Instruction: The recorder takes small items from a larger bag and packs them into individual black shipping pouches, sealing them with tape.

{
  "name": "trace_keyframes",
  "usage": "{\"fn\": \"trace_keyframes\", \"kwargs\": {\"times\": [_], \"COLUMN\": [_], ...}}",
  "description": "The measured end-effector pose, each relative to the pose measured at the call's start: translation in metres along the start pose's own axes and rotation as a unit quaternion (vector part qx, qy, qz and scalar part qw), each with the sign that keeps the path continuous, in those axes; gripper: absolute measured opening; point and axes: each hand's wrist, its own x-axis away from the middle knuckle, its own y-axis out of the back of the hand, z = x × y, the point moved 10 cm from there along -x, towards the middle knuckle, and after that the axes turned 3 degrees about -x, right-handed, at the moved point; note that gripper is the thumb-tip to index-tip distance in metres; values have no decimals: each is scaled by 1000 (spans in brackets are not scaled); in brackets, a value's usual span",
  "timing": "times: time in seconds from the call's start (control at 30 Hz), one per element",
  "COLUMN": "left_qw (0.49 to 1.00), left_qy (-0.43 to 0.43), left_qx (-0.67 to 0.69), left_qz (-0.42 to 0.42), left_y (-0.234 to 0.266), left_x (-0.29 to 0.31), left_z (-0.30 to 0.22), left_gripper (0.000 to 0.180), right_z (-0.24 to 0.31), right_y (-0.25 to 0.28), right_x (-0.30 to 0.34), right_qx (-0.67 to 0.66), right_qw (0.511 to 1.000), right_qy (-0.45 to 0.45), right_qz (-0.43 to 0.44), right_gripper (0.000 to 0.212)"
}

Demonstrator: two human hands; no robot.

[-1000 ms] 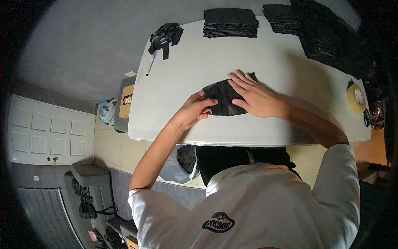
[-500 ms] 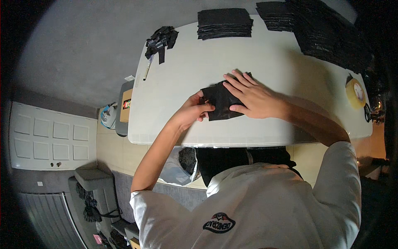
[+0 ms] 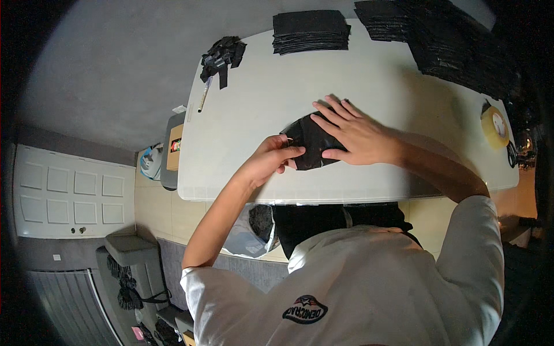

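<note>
A small, flat piece of black plastic (image 3: 312,140), like a folded bag, lies on the white table (image 3: 248,109) in front of me. My left hand (image 3: 272,158) pinches its left edge between thumb and fingers. Spread out flat, my right hand (image 3: 359,137) presses on the right part of the piece and hides much of it. A corner of the plastic shows beyond the right fingertips.
At the far edge stands a stack of black sheets (image 3: 310,32); larger black stacks (image 3: 456,49) fill the far right. Black scraps (image 3: 222,57) and a pen (image 3: 204,95) lie far left. A tape roll (image 3: 494,128) and dark scissors (image 3: 512,154) are at the right edge.
My left thumb has slid slightly right over the plastic, and the left edge looks bent in or lifted. My right hand stays nearly in place.
</note>
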Motion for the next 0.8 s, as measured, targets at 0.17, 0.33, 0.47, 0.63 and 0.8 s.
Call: {"fn": "trace_keyframes", "kwargs": {"times": [0.17,0.33,0.47,0.63,0.8], "left_qw": [997,990,992,990,984], "left_qy": [-37,-105,-83,-87,-122], "left_qx": [-53,8,6,69,111], "left_qz": [-52,-95,-98,-83,-74], "left_y": [7,13,19,9,4], "left_x": [0,-3,-6,-7,-14], "left_z": [-6,-5,0,-5,2], "left_gripper": [16,13,12,10,27], "right_z": [0,12,8,7,0], "right_y": [1,12,-5,-4,-7], "right_x": [2,-12,-13,-10,-11], "right_qx": [9,22,20,3,-9], "right_qw": [1000,999,1000,1000,1000], "right_qy": [5,-13,9,5,8], "right_qz": [-10,46,9,-4,-10], "right_gripper": [89,90,91,93,98]}}
